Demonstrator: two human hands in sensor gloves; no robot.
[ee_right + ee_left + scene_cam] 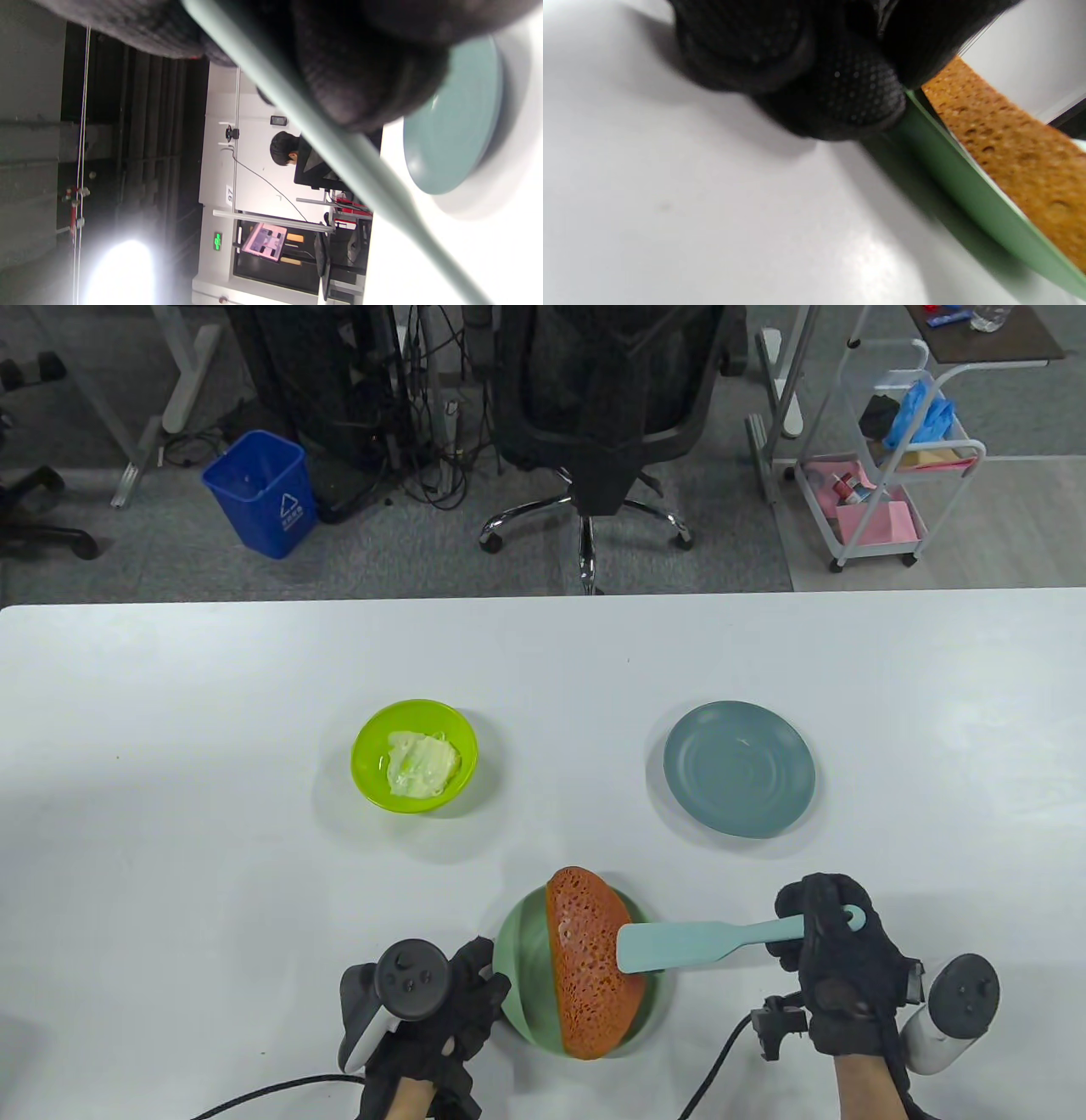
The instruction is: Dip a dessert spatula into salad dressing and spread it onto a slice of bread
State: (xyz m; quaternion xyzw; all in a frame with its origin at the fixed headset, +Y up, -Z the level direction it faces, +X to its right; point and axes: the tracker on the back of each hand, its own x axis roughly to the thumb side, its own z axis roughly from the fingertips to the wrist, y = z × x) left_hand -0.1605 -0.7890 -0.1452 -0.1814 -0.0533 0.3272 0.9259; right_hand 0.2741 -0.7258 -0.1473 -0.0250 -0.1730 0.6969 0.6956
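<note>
Over on the left, the lime green bowl (415,757) is sitting with a pale heap of salad dressing (422,763) in it, untouched as far as I can tell. Nearer the person, the left hand (424,1010) is resting against the rim of the green plate (519,950), fingers touching its edge to steady it; whether they are pinching it I cannot tell. The bread slice (591,963) is lying across that plate. The right hand (836,954) is gripping the handle of the dessert spatula (679,946), blade hovering over the bread and looking clean. I'd judge the dipping is not yet done: next the blade needs carrying to the dressing. The blue-grey plate (739,768) is holding nothing.
</note>
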